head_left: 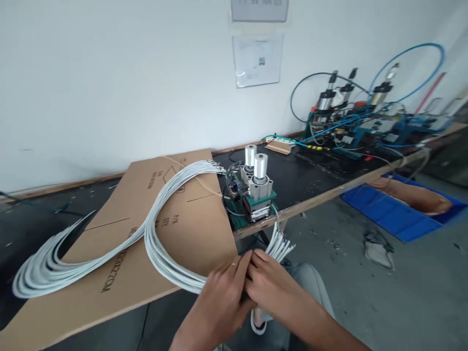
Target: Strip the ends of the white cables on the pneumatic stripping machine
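A bundle of thin white cables loops across the flattened cardboard and runs into my hands. My left hand is closed around the bundle near the table's front edge. Pressed against it, my right hand also grips the bundle, with its fingertips hidden behind the left. Past my right hand the cable ends fan out, pointing up and right. Just beyond my hands stands a small pneumatic press with two silver cylinders. The bundle's other ends lie beside it.
More pneumatic machines with blue hoses stand along the black bench to the right. A blue bin lined with cardboard sits on the floor. Two sheets hang on the wall, the lower sheet in a clear sleeve. My knee is below my hands.
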The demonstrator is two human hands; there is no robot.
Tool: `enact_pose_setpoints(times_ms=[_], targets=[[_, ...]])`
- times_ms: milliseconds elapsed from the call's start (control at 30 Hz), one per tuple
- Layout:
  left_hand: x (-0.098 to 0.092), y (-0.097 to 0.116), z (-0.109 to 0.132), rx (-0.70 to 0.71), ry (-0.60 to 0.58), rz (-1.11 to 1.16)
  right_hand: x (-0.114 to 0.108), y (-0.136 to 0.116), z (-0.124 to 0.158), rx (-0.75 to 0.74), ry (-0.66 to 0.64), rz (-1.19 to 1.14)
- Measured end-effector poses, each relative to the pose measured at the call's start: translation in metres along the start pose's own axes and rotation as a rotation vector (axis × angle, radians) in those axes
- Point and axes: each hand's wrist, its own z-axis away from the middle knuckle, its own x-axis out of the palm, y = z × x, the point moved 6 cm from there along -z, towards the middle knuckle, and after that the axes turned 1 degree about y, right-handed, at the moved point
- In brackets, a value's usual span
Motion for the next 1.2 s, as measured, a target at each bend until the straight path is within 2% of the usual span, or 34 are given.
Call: enact_pose_setpoints(times_ms=[67,133,200,300,333,367,433,500,600,733,833,933,1000,1067,1133,1200], targets=[[0.011,0.009,-0.019,-0.061,-0.145,0.129,-0.008,-0.001,0.003,0.016,0.093,0.037],[0.011,0.003,-0.027,-0.093,-0.176,0.237,-0.007,-0.004,0.013,0.067,0.203,0.005],[0.011,-0.009,-0.028,-0.098,-0.155,0.292,0.002,-0.008,0.032,0.196,0.369,-0.042],[0.015,-0.025,-0.023,-0.142,-0.095,0.268,0.022,0.000,0.076,0.576,0.763,-0.199],[0.017,-0.027,-0.022,-0.162,-0.079,0.253,0.031,0.008,0.089,0.720,0.856,-0.358],[0.019,-0.028,-0.021,-0.174,-0.067,0.246,0.042,0.015,0.095,0.835,0.896,-0.585],[0.021,-0.025,-0.021,-0.165,-0.062,0.268,0.059,0.027,0.085,0.921,0.846,-1.139],[0.020,-0.022,-0.022,-0.142,-0.040,0.320,0.059,0.032,0.061,0.866,0.771,-1.547],[0.017,-0.022,-0.020,-0.135,0.005,0.420,0.052,0.039,0.034,0.842,0.789,-1.780],[0.021,-0.017,-0.017,-0.116,-0.049,0.407,0.068,0.032,0.026,0.831,0.769,-1.992],[0.027,-0.012,-0.019,-0.173,-0.148,0.202,0.078,0.026,0.033,0.805,0.777,-1.994],[0.030,-0.007,-0.021,-0.220,-0.194,-0.032,0.076,0.022,0.038,0.776,0.765,-1.917],[0.032,-0.005,-0.022,-0.209,-0.197,-0.158,0.076,0.022,0.042,0.756,0.704,-1.840],[0.035,-0.005,-0.020,-0.167,-0.177,-0.244,0.087,0.023,0.052,0.743,0.573,-1.771],[0.037,-0.008,-0.018,-0.116,-0.123,-0.325,0.111,0.028,0.079,0.809,0.443,-1.623],[0.037,-0.012,-0.016,-0.060,-0.032,-0.406,0.138,0.043,0.128,1.009,0.422,-1.294]])
